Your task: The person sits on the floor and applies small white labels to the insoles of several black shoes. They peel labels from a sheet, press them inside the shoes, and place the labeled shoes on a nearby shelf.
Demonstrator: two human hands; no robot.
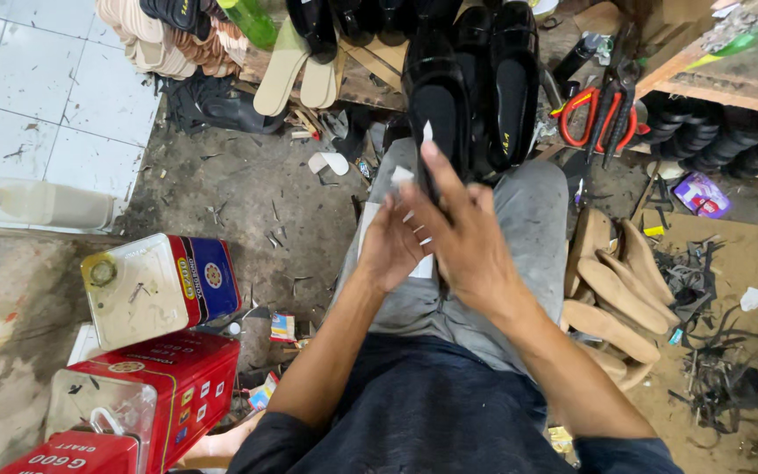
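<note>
Two bare hands are held together over the lap, above the grey trousers (pixel 519 219). A small white paper-like sheet (pixel 377 230) is pinched in the left hand (pixel 389 246), fingers curled closed around its edge; a white corner shows at the fingertips. The right hand (pixel 462 233) is laid across the left, fingers spread and part-open, touching the same sheet; whether it grips cannot be told. A glossy black flat shoe (pixel 436 105) is seen just beyond the fingertips, resting at the knee, with a second black shoe (pixel 512 88) beside it. Red-handled scissors (pixel 603 114) lie to the right. Tan shoe insoles (pixel 611 294) are stacked by the right thigh. A red rectangular metal can (pixel 182 391) and a cream-topped tin (pixel 155 290) stand at the left
</note>
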